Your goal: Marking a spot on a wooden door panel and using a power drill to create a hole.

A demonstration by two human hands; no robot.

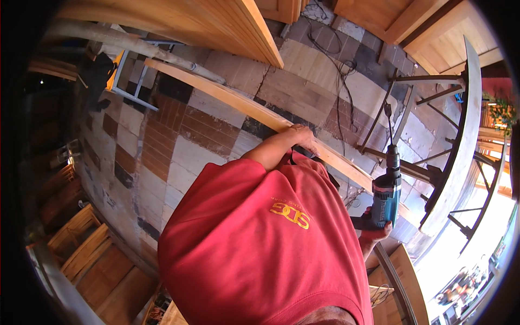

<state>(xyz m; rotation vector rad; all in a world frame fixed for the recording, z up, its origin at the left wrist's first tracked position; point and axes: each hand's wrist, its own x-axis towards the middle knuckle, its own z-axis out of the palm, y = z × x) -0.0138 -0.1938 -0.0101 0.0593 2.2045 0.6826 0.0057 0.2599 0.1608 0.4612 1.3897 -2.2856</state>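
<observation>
A long, narrow wooden board (227, 100) runs slantwise from the upper left to the lower right, passing in front of my body. My left hand (304, 138) is closed over the board near its middle, its fingers bent over the edge. Off to the right, my right hand (377, 233) grips a teal and black power drill (386, 192) by its handle. The drill's long bit (389, 122) has a broad, flat tip like a spade bit and points away from me, touching nothing. The drill body covers part of the board's right end.
A narrow metal-framed bench (460, 135) stands at the right. Black cables (339, 92) trail over the patchwork tile floor (208, 127). Large wooden panels (216, 27) fill the top. A blue-grey metal frame (135, 100) lies upper left; wooden pieces (89, 238) stand lower left.
</observation>
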